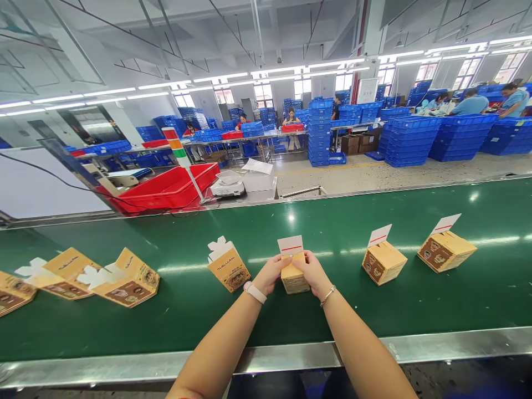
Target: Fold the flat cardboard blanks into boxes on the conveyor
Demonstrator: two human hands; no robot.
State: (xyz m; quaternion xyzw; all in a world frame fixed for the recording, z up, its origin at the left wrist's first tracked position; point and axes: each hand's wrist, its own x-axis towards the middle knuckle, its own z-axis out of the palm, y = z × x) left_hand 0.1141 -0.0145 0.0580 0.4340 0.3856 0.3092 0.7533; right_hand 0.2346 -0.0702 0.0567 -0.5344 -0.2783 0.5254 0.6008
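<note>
Between my two hands stands a small yellow-brown cardboard box [296, 284] on the green conveyor belt [316, 318]. A white flap with a red line rises at its far side. My left hand [270, 271] grips the box's left side, and my right hand [315, 272] grips its right side; both thumbs lie on top. To the left is a carton [230, 270] with its white end flaps standing up. On the right, two boxes, a nearer box [384, 264] and a farther box [446, 252], each have a raised white flap with a red line.
Several open cartons [128, 282] lie at the belt's left. Beyond the belt are a red bin [170, 191], a signal light pole [183, 158] and a white scale [228, 185]. Stacked blue crates [320, 133] and seated people are farther back. A metal rail [291, 357] edges the near side.
</note>
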